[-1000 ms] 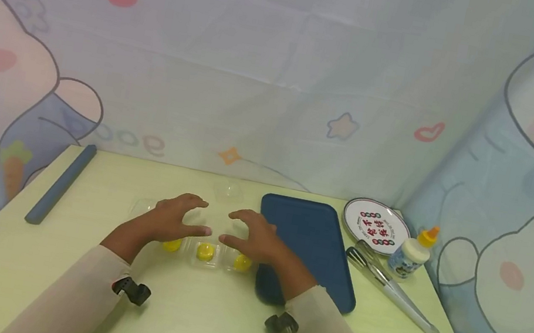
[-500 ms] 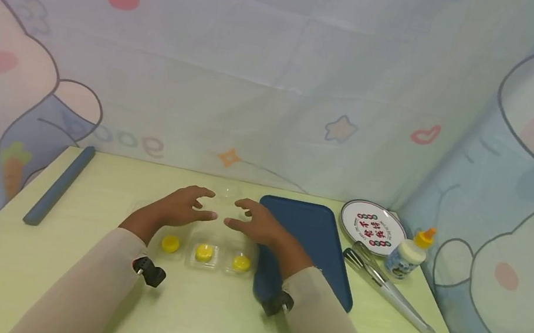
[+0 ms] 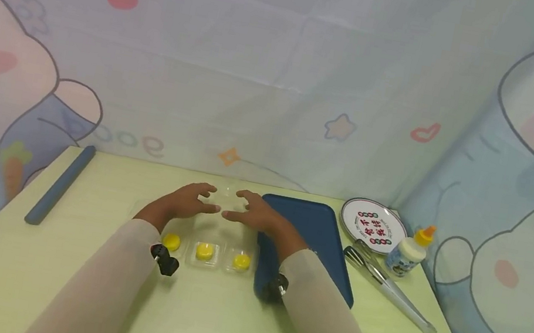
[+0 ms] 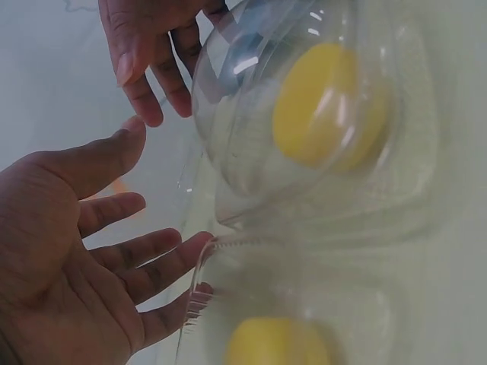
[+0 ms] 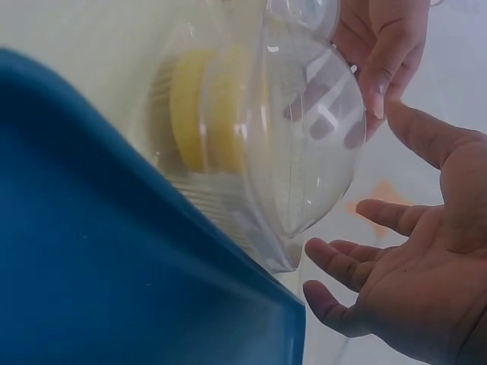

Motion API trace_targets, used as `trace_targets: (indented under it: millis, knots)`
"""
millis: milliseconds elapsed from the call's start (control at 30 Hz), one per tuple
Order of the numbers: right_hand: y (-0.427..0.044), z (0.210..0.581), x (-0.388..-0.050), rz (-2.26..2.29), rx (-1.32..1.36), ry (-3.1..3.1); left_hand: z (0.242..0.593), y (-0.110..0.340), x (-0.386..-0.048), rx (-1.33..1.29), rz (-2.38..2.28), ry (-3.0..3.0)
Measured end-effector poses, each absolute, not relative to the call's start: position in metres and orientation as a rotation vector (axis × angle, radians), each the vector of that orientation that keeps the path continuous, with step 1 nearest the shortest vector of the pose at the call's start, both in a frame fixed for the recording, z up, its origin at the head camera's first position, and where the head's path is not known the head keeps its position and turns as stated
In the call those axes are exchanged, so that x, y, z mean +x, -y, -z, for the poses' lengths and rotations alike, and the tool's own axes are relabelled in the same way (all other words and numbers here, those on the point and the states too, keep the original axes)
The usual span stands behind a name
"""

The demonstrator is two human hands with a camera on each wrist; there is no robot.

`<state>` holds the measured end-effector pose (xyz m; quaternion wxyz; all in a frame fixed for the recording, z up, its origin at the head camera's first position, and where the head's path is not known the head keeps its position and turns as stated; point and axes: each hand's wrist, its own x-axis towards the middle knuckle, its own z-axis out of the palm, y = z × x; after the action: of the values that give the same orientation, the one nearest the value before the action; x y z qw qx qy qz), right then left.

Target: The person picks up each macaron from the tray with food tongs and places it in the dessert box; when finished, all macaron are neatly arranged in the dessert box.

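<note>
In the head view, three round yellow pieces, left, middle and right, sit in clear plastic boxes lined up side by side. Domed transparent lids rise over them in the wrist views. My left hand hovers just beyond the row, fingers spread and loosely bent, its fingertips close to one box's edge in the left wrist view; contact is unclear. Facing it, my right hand is held the same way beside the right box's lid. Neither hand grips anything.
A dark blue tray lies under my right forearm. Right of it are a printed plate, metal tongs and a bottle with an orange tip. A blue-grey bar lies at left. Another faint clear container stands farther back.
Both hands have moved forward, away from me, past the yellow pieces, which now show fully. The fingers stay spread throughout. The boxes and tray have stayed in place.
</note>
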<state>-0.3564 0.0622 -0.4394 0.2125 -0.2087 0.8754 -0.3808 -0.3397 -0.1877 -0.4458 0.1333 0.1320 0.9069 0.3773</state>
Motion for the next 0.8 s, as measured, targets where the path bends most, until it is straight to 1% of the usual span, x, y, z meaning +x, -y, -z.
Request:
trace_targets:
  millis: [300, 800]
  knots:
    - [-0.055, 0.436, -0.366, 1.008, -0.566, -2.425, 0.452, 0.186, -0.347, 0.304, -1.129, -2.581]
    - [-0.050, 0.449, -0.384, 1.099, -0.500, -2.403, 0.451, 0.186, -0.355, 0.370, -1.079, -2.644]
